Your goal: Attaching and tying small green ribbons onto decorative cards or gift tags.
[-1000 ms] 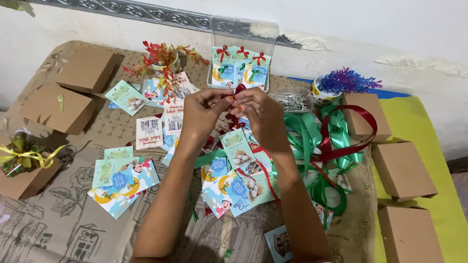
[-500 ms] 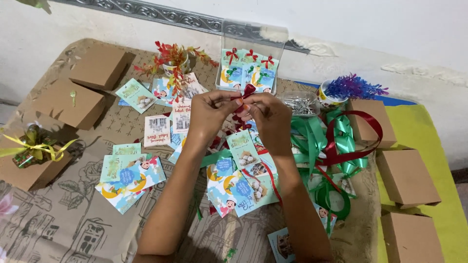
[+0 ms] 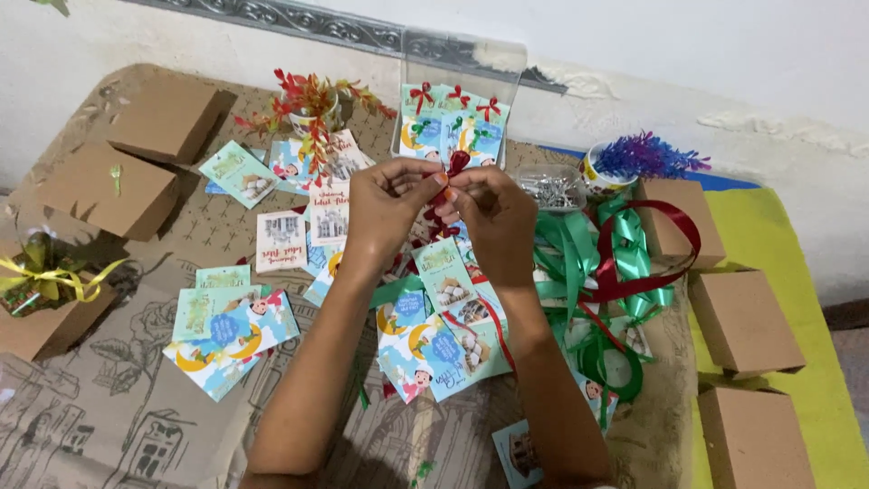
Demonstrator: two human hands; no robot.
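From where I watch, the table [image 3: 118,398] is crowded: brown cardboard boxes [image 3: 136,149] line the far-left edge and more boxes [image 3: 744,321] stack down the right edge on a yellow cloth [image 3: 828,362], so the only open room for moving is the patterned covering at the near left, between the forearms and the box with the yellow bow [image 3: 45,281]. Printed cards [image 3: 226,330] lie fanned to the left of the arms and another heap of cards [image 3: 434,349] sits between them. Loops of green and red ribbon [image 3: 615,263] sprawl to the right of the right arm. At the far edge stands a clear plastic box [image 3: 462,100] holding finished cards with small bows, with a pot of red leaves [image 3: 312,104] to its left and a purple sprig [image 3: 643,154] to its right. Compared with half a second ago, my hands sit slightly nearer and lower in view, and the ribbon piece stands more upright between them. My left hand [image 3: 385,204] and right hand [image 3: 493,208] meet above the middle of the table, fingertips of both pressed together, pinching a small red ribbon bow [image 3: 455,166]. It is dark red, narrow and glossy, with a little loop poking up above the fingers.
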